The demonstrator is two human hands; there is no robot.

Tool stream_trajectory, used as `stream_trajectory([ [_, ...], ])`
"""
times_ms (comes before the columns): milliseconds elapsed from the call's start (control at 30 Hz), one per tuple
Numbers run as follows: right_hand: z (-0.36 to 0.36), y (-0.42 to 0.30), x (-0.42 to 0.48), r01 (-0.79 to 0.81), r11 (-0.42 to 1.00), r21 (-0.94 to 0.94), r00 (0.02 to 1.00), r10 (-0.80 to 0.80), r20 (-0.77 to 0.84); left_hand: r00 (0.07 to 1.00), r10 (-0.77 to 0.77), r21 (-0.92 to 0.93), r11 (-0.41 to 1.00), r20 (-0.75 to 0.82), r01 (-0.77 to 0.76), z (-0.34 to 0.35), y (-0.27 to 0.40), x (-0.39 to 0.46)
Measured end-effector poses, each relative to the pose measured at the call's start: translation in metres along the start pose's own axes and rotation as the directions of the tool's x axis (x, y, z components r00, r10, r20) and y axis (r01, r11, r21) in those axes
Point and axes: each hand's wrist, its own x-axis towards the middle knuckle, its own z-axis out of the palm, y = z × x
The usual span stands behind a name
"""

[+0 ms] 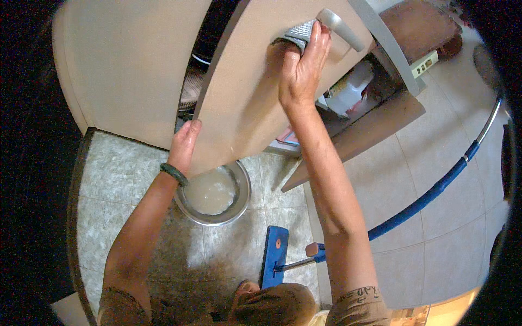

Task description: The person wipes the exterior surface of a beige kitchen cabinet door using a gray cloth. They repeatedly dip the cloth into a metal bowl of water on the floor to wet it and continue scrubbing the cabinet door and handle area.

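My right hand (pixel 304 69) presses a folded grey cloth (pixel 299 34) against the upper face of a beige cabinet door (pixel 244 106). A curved silver handle (pixel 340 29) sits just beside the fingers of that hand. On the door's left edge, my left hand (pixel 185 140) grips the panel, thumb on the edge; its other fingers are mostly hidden. The door stands ajar, with dark gaps along both sides. Below it on the floor rests a round metal basin (pixel 244 195) holding cloudy, sudsy water (pixel 212 193), partly covered by the door's lower corner.
A blue flat mop (pixel 275 252) lies by my foot, its blue handle (pixel 424 203) leaning against the tiled wall (pixel 440 163) at right. Inside the cabinet are a white container (pixel 352 87) and a woven basket (pixel 191 89). A power strip (pixel 424 65) is at upper right.
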Motion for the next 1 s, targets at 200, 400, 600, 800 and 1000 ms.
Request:
stream_trajectory([
  [200, -0.015, 0.049, 0.006, -0.354, 0.925, 0.140, 0.934, 0.358, -0.006, 0.999, 0.041, 0.059, 0.997, 0.034, -0.043, 0.001, -0.009, 0.003],
  [400, 0.010, 0.022, -0.015, -0.057, 0.998, 0.029, 0.995, 0.059, -0.074, 0.999, 0.029, -0.038, 0.999, 0.046, -0.027, 0.001, 0.002, -0.001],
  [600, -0.014, 0.084, -0.017, -0.426, 0.899, 0.100, 0.902, 0.431, -0.029, 0.999, 0.029, 0.018, 0.999, 0.013, -0.029, 0.011, 0.003, -0.008],
  [800, -0.004, 0.037, -0.012, -0.147, 0.979, 0.139, 0.979, 0.165, -0.124, 0.995, 0.087, 0.064, 0.994, -0.045, -0.084, 0.007, 0.005, -0.014],
  [1000, 0.035, 0.040, -0.204, -0.729, 0.673, 0.124, 0.676, 0.736, -0.021, 0.986, 0.124, 0.146, 0.983, -0.108, -0.108, 0.016, -0.010, -0.021],
])
